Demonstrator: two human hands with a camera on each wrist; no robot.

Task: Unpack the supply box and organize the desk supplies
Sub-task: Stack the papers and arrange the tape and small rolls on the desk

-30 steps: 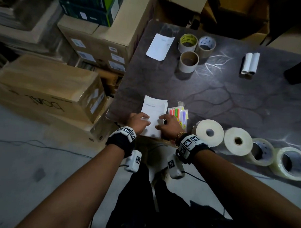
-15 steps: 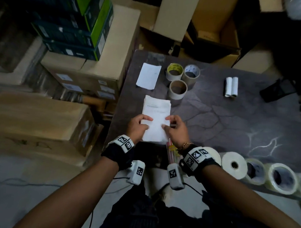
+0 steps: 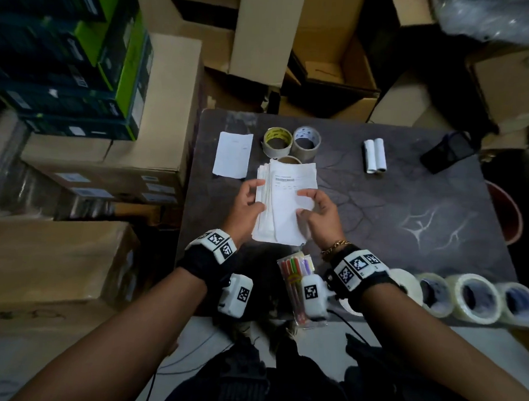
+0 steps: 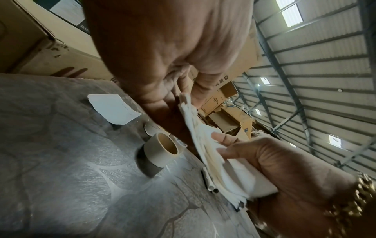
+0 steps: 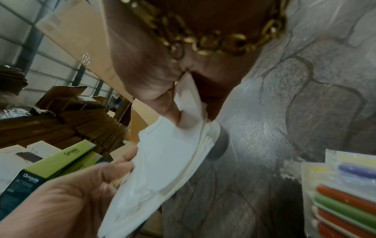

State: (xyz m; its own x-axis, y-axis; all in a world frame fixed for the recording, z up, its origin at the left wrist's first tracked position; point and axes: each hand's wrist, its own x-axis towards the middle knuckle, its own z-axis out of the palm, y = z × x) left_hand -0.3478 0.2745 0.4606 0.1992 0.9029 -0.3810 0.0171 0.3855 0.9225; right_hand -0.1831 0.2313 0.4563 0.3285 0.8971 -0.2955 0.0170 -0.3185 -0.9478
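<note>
I hold a stack of white paper sheets (image 3: 284, 201) above the dark table (image 3: 377, 210), one hand on each side. My left hand (image 3: 251, 200) grips the left edge, and my right hand (image 3: 314, 208) pinches the right edge. The stack (image 4: 213, 153) fans slightly in the left wrist view, and in the right wrist view the stack (image 5: 162, 161) hangs between both hands. A clear pack of coloured pens (image 3: 296, 279) lies at the table's near edge. A single white sheet (image 3: 232, 154) lies flat at the far left of the table.
Three tape rolls (image 3: 291, 141) stand behind the stack, and two small white paper rolls (image 3: 375, 155) lie further right. Several tape rolls (image 3: 464, 294) line the near right edge. A dark phone (image 3: 446, 151) lies far right. Cardboard boxes (image 3: 157, 130) surround the table.
Both hands have lifted the paper stack off the near edge and carried it toward the table's middle. The pen pack beneath it is now uncovered.
</note>
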